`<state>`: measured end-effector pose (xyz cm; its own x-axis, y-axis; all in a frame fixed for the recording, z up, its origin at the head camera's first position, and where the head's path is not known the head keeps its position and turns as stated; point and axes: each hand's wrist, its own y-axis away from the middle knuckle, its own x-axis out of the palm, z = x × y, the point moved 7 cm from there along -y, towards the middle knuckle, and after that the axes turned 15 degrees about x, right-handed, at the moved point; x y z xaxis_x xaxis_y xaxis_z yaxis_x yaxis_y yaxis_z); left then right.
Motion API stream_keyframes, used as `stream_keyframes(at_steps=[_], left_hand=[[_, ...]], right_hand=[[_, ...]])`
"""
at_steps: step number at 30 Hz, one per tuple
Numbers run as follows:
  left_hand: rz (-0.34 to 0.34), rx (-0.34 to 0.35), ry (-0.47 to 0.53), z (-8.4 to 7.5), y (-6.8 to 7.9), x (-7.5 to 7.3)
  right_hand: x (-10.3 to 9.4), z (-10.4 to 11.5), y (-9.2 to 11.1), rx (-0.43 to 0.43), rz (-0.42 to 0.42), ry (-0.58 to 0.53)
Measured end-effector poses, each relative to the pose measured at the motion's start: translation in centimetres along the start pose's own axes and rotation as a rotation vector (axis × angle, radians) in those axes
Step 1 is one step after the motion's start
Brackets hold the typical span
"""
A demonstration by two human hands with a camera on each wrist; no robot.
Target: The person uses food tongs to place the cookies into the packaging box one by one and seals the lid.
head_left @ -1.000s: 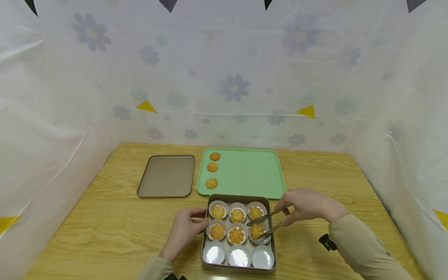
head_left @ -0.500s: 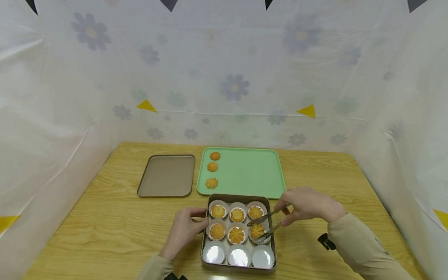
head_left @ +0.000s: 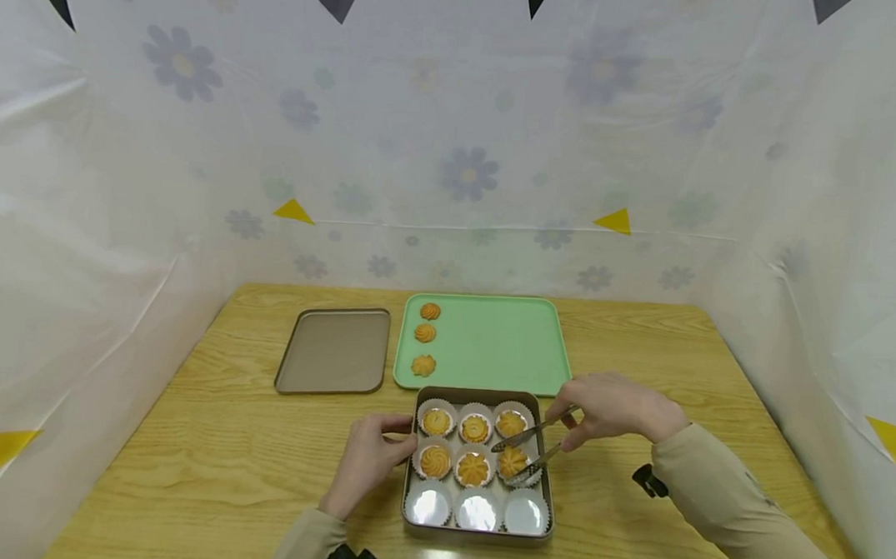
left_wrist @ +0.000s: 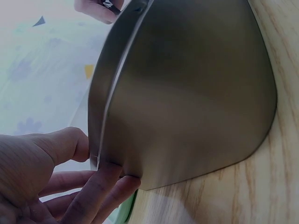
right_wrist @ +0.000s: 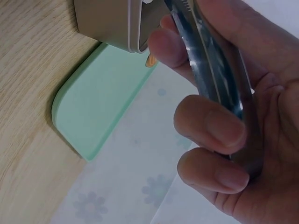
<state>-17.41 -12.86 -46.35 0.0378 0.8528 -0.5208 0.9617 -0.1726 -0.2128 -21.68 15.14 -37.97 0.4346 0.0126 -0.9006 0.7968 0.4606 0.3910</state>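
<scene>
In the head view a deep rectangular metal tin holds paper cups in rows. The two far rows carry piped cookies, such as the swirled cookie; the near row's paper cups are bare. My left hand grips the tin's left side, thumb at the rim and fingers against the outer wall. Metal tongs are in my right hand, fingers wrapped round the handle. The tongs' tips stand on either side of a star-shaped cookie in the middle row's right cup.
Behind the tin lies a green tray with a column of cookies along its left side, the nearest being a flower-shaped cookie. Left of it sits a bare brown tray. Sheeting hangs round the wooden table.
My right hand and the tongs have shifted very slightly left, and the star-shaped cookie between the tips has moved slightly with them. My left hand and the tin have stayed in place.
</scene>
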Motion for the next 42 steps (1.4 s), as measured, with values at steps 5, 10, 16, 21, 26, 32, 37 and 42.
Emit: stream_keyframes(at_steps=[5,10,16,21,26,32,37,42], left_hand=[[0.002,-0.001,0.004,0.0,0.0,0.0],[-0.001,0.002,0.004,0.1,-0.1,0.0],[-0.001,0.001,0.005,0.1,-0.1,0.0],[-0.004,0.001,0.006,0.1,-0.1,0.0],[-0.004,0.009,0.011,0.1,-0.1,0.0],[0.002,0.01,0.018,0.0,0.0,0.0],[0.005,0.006,0.022,0.0,0.0,0.0],[-0.001,0.005,0.02,0.0,0.0,0.0]], right_hand=[[-0.1,0.1,0.0,-0.003,-0.002,0.011],[-0.1,0.2,0.0,0.01,-0.004,0.013],[-0.2,0.3,0.0,0.017,-0.015,0.021],[-0.3,0.4,0.2,0.014,-0.025,0.025],[-0.3,0.1,0.2,-0.004,-0.025,0.011],[-0.1,-0.4,0.0,-0.091,-0.005,-0.091],[0.4,-1.3,-0.4,-0.132,0.056,-0.237],[0.9,-1.7,-0.9,-0.168,0.099,-0.339]])
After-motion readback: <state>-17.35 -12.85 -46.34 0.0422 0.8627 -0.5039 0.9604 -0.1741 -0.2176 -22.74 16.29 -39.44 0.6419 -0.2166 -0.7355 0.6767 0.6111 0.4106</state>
